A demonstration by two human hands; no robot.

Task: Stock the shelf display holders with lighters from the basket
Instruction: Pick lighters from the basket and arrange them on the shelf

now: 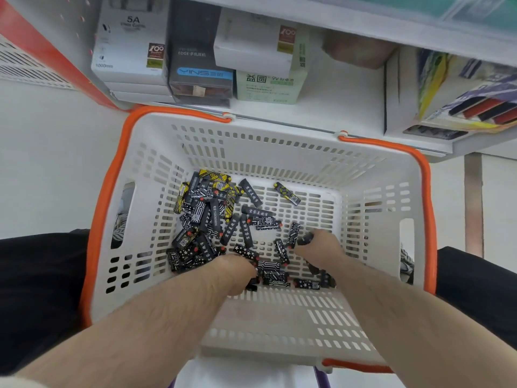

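The right hand (319,247) is down in the basket (279,152), and its fingers (306,240) are curled around a dark lighter (303,241). The left hand (235,273) is down there too, with its fingers tucked under among the lighters; I cannot tell if they hold one. More black lighters (268,267) lie between the two hands. Past the fingers on the left is a big pile of black and yellow lighters (204,203). Beyond the basket is a white shelf (349,113) with boxes (201,57) on it.
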